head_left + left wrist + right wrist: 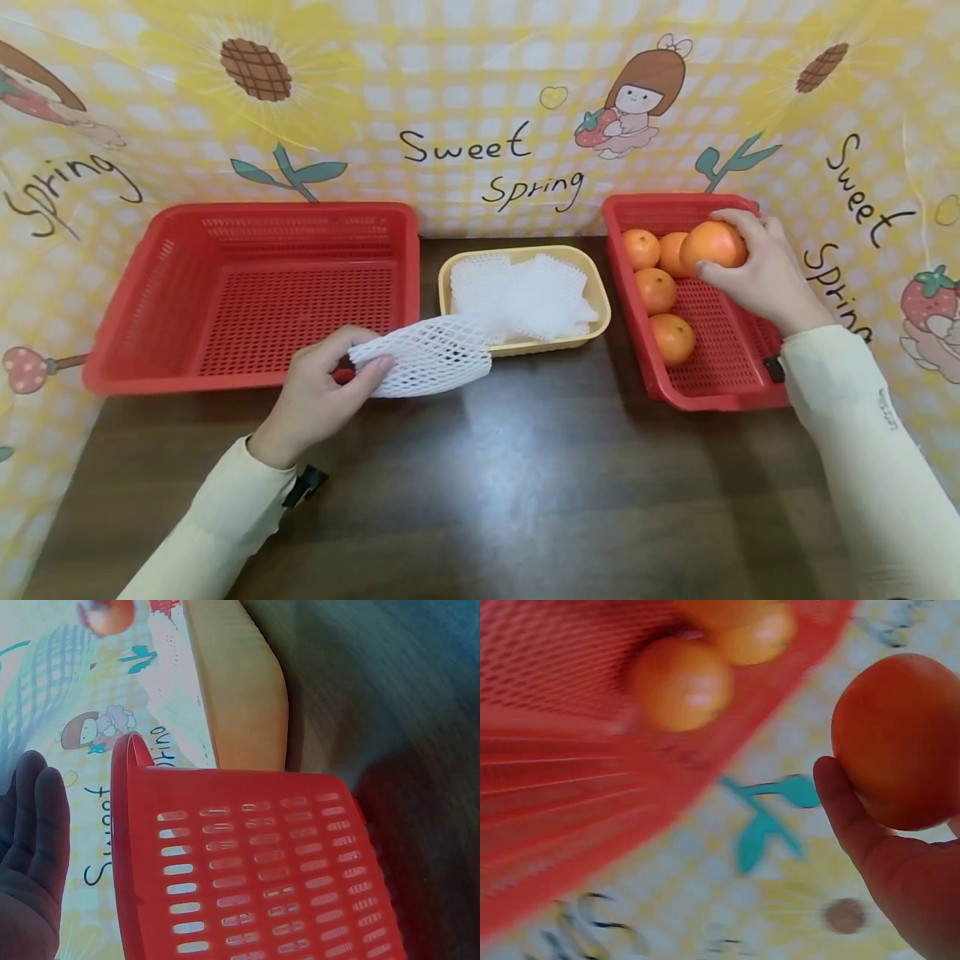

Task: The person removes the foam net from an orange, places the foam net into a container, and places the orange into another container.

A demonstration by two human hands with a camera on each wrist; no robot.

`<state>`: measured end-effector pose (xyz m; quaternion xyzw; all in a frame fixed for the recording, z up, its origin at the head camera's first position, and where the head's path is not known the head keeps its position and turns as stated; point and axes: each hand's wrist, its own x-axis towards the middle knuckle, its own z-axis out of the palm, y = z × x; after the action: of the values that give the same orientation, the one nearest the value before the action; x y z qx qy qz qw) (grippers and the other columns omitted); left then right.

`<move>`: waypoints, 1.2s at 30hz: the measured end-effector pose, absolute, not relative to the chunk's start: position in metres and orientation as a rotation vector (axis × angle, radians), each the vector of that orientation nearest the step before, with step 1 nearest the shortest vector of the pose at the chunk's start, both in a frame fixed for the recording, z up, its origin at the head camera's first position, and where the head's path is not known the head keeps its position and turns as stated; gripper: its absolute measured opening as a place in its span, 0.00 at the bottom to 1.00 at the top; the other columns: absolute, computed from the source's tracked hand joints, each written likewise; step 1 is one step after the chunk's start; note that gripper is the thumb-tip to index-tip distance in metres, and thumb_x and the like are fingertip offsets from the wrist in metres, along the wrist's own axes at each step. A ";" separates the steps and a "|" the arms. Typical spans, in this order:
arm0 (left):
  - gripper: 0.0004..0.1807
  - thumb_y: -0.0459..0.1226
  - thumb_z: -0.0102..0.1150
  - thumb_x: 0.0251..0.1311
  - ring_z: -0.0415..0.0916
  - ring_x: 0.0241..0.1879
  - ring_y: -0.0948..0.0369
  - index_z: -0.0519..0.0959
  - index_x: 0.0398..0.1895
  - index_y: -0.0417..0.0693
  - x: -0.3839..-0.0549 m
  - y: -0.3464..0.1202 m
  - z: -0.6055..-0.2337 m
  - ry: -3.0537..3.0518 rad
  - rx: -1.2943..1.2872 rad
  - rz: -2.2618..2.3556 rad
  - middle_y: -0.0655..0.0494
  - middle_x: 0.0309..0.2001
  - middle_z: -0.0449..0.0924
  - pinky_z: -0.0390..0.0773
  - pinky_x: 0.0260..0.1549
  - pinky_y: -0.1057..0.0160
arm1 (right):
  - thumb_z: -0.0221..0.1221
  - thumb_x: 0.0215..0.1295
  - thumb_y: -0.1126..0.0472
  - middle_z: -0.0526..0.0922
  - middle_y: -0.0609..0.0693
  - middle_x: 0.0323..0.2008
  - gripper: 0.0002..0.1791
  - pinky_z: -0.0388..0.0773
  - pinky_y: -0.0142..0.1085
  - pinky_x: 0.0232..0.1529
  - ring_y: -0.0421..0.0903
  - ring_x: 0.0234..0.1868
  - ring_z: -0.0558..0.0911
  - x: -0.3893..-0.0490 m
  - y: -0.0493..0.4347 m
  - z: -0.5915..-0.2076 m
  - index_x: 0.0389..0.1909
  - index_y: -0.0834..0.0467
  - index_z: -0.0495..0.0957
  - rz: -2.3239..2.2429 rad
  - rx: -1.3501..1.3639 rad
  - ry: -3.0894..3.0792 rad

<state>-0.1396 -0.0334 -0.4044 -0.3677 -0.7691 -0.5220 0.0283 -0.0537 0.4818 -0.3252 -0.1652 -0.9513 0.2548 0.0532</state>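
My left hand [322, 387] pinches one end of a white foam mesh sleeve [431, 357], which stretches rightward in front of a yellow tray [606, 302]. In the left wrist view only the fingers [49, 825] and part of the sleeve [45, 682] show at the left. Fingers and thumb of my right hand [772, 271] hold an orange [716, 246] over the right red basket [720, 402]. The right wrist view shows this orange [900, 742] close up, above the basket's rim. Several more oranges [672, 339] lie along that basket's left side.
More white foam sleeves [532, 292] fill the yellow tray between the two baskets. A larger red basket [300, 317] stands at the left, its perforated bottom bare. Behind everything hangs a yellow checked cloth [465, 83], and a dark wooden table [525, 500] lies underneath.
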 end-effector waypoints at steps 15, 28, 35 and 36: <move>0.14 0.22 0.69 0.55 0.76 0.31 0.63 0.81 0.43 0.42 -0.138 -0.039 -0.404 -2.370 -1.116 -1.645 0.56 0.39 0.84 0.80 0.23 0.68 | 0.68 0.61 0.46 0.63 0.71 0.57 0.44 0.66 0.67 0.53 0.67 0.53 0.66 -0.076 0.543 -0.384 0.69 0.63 0.59 0.670 -0.535 -3.301; 0.14 0.21 0.68 0.54 0.76 0.30 0.63 0.81 0.42 0.42 -0.139 -0.033 -0.406 -2.320 -1.170 -1.671 0.55 0.37 0.83 0.78 0.24 0.70 | 0.70 0.61 0.47 0.62 0.71 0.60 0.48 0.63 0.67 0.58 0.67 0.56 0.67 -0.079 0.539 -0.396 0.71 0.65 0.54 0.757 -0.543 -3.265; 0.13 0.22 0.68 0.56 0.76 0.31 0.62 0.80 0.42 0.41 -0.140 -0.030 -0.406 -2.353 -1.172 -1.661 0.57 0.38 0.82 0.79 0.24 0.68 | 0.67 0.64 0.45 0.61 0.72 0.64 0.48 0.60 0.69 0.61 0.68 0.60 0.65 -0.078 0.542 -0.396 0.73 0.64 0.53 0.816 -0.537 -3.271; 0.13 0.22 0.67 0.56 0.76 0.31 0.62 0.80 0.42 0.41 -0.140 -0.030 -0.405 -2.358 -1.173 -1.661 0.57 0.38 0.82 0.80 0.24 0.67 | 0.67 0.64 0.45 0.61 0.72 0.65 0.49 0.60 0.70 0.61 0.68 0.60 0.65 -0.078 0.543 -0.396 0.74 0.64 0.52 0.827 -0.547 -3.276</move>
<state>-0.1396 -0.0299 -0.4053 -0.3767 -0.7572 -0.5335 0.0139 -0.0775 0.5431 -0.3959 -0.1582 -0.9477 0.2392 -0.1399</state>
